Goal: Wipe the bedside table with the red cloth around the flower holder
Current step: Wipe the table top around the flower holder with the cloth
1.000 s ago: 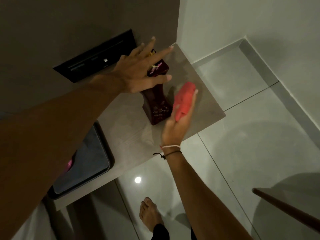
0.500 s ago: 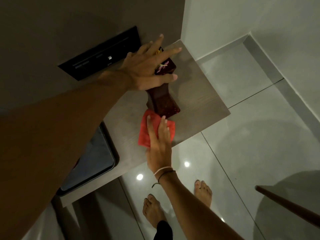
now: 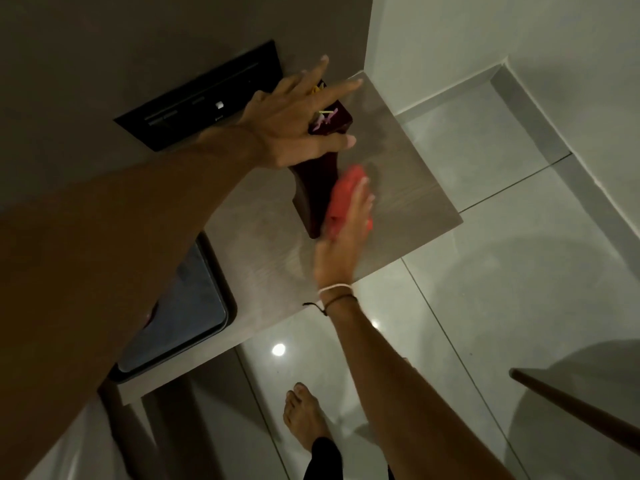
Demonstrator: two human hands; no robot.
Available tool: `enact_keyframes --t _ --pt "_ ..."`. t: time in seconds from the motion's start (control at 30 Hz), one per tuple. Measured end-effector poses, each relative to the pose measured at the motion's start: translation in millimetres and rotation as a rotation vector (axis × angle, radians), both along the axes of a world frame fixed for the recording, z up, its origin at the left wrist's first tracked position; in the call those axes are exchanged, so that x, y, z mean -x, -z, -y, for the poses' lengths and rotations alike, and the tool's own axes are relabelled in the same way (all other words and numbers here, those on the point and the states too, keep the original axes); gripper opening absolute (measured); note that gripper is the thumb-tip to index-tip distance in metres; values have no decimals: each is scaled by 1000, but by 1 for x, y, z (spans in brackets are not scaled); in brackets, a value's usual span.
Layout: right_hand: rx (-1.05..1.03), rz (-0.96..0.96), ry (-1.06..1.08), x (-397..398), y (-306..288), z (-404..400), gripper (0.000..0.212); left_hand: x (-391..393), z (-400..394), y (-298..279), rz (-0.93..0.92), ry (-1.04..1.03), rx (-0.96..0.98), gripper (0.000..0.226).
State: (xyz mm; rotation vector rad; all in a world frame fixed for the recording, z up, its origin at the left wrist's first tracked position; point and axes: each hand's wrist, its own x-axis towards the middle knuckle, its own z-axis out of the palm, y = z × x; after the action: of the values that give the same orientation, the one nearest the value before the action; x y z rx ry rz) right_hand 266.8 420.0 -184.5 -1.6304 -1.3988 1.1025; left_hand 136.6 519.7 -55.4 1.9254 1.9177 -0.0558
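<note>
A dark red flower holder [image 3: 313, 192] stands on the wooden bedside table [image 3: 412, 188], with small flowers at its top. My left hand [image 3: 294, 119] rests on the holder's top, thumb along its right side and the other fingers spread. My right hand [image 3: 343, 237] lies flat on the red cloth [image 3: 344, 195] and presses it onto the tabletop just right of the holder's base. The cloth is bunched and blurred, and part of it is hidden under my fingers.
A dark tray [image 3: 194, 313] sits at the table's left end, partly under my left arm. A black switch panel [image 3: 204, 98] is on the wall behind. Glossy floor tiles [image 3: 502, 271] lie to the right, my bare foot [image 3: 304, 417] below, and a dark wooden edge [image 3: 571, 407] at lower right.
My right hand has swept the red cloth from the front of the holder's base round to its right side. My left hand has stayed on the holder's top.
</note>
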Motion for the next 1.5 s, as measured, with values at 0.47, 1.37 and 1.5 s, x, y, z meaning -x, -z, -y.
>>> enact_keyframes --t 0.47,1.37,1.5 --pt "528 -397 -340 -10 -4 88 49 -11 10 2 -17 42 -43 82" --pt "1057 -601 -343 -14 -53 42 24 1 262 62 1391 -1385 20 42" --pt "926 -389 -564 59 -41 48 49 28 289 79 1379 -1593 -197 10"
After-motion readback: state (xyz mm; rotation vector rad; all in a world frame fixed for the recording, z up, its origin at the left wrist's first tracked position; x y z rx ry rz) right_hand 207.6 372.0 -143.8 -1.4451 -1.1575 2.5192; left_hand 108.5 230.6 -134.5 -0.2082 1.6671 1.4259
